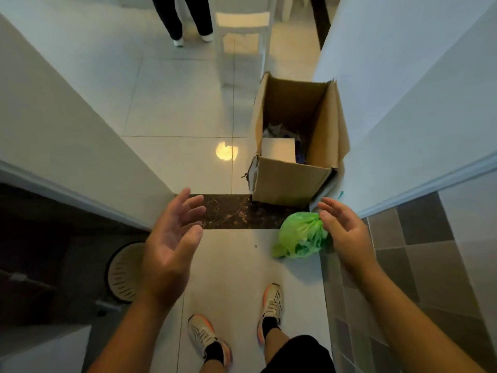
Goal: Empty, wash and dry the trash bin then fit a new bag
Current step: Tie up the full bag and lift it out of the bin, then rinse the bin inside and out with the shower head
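Both hands empty: my left hand (172, 238) spread, right hand (345, 232) brushing the knotted green trash bag (300, 235); I should pinch its knot before lifting toward the cardboard box (290, 181).

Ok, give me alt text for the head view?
Both hands reach forward open, the right hand beside a tied green bag on the floor, the left hand empty. An open cardboard box holding rubbish stands just beyond.

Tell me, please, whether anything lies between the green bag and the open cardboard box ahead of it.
Nothing visible does. The green bag, at the right hand's fingertips, sits just short of the cardboard box; only the dark marble threshold strip lies between them, and the box top is open.
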